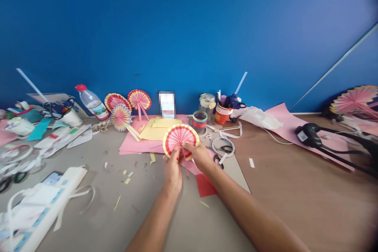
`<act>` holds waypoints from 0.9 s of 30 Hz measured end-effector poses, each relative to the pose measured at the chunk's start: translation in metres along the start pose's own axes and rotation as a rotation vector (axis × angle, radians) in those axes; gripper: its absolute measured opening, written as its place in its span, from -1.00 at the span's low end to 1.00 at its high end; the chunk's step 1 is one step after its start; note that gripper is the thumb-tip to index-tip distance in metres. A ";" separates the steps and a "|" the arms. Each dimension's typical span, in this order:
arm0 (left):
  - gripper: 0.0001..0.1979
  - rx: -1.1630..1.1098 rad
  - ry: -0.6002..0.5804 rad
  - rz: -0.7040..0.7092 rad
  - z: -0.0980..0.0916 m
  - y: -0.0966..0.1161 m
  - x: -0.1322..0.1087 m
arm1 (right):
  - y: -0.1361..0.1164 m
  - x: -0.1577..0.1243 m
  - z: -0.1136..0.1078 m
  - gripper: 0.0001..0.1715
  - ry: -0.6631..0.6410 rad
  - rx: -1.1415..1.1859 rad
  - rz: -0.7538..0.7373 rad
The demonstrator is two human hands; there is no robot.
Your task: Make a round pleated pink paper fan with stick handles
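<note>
A round pleated paper fan [180,137], pink in the middle with red and yellow bands at its rim, is held upright above the table. My left hand [173,171] grips its lower left part, thumb up near the centre. From the right, my right hand [201,155] pinches it close to the middle, fingers partly hidden behind the fan. Thin pink strips [186,165] hang below the centre between my hands. Under my right forearm lies a red paper square [206,185], and pink paper sheets [138,143] lie behind the fan.
Finished-looking fans [139,99] lean by the blue wall beside a bottle [93,102] and a phone [167,104]. A red cup [223,113], jar [200,120] and tape roll [223,147] stand right. A power strip [50,208] lies left; a black headset [310,136] lies far right.
</note>
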State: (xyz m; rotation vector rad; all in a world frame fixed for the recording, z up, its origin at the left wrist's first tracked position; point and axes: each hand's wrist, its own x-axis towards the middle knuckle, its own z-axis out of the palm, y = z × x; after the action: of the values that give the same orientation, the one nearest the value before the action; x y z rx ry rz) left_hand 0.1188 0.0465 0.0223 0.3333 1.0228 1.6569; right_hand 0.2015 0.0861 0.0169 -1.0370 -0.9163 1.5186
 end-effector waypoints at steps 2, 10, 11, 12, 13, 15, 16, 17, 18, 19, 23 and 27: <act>-0.81 -0.049 -0.008 -0.023 -0.001 0.000 0.001 | 0.001 0.001 -0.001 -0.78 0.005 0.034 -0.003; -0.81 -0.004 -0.061 -0.087 -0.006 0.001 0.001 | 0.012 0.008 -0.004 -0.76 -0.028 0.161 -0.027; -0.80 0.001 -0.072 -0.090 -0.007 0.001 0.001 | 0.013 0.008 -0.005 -0.75 -0.028 0.167 -0.024; -0.80 0.005 -0.086 -0.095 -0.008 0.000 0.001 | 0.013 0.008 -0.005 -0.74 -0.027 0.171 -0.017; -0.80 0.009 -0.102 -0.101 -0.009 0.000 0.001 | 0.014 0.009 -0.005 -0.73 -0.024 0.175 -0.012; -0.79 0.015 -0.127 -0.113 -0.010 -0.001 0.002 | 0.014 0.009 -0.006 -0.73 -0.016 0.182 -0.011; -0.79 0.017 -0.139 -0.117 -0.010 -0.002 0.002 | 0.015 0.010 -0.006 -0.73 -0.007 0.185 -0.011; -0.79 0.019 -0.149 -0.120 -0.011 -0.002 0.002 | 0.015 0.010 -0.006 -0.74 0.002 0.188 -0.012; -0.80 0.021 -0.159 -0.124 -0.011 -0.002 0.002 | 0.015 0.010 -0.006 -0.75 0.011 0.191 -0.011; -0.81 0.024 -0.164 -0.127 -0.011 -0.003 0.002 | 0.014 0.010 -0.006 -0.75 0.020 0.192 -0.009; -0.88 0.052 -0.178 -0.120 -0.012 -0.003 0.003 | 0.014 0.010 -0.006 -0.76 0.026 0.211 -0.006; -0.83 0.104 -0.240 -0.144 -0.013 -0.002 0.003 | 0.016 0.010 -0.006 -0.76 0.050 0.204 -0.006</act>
State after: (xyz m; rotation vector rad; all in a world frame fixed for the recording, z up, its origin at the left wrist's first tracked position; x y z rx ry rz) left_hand 0.1100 0.0429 0.0126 0.5029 0.9308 1.4006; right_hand 0.2006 0.0939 -0.0012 -0.9193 -0.7122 1.5396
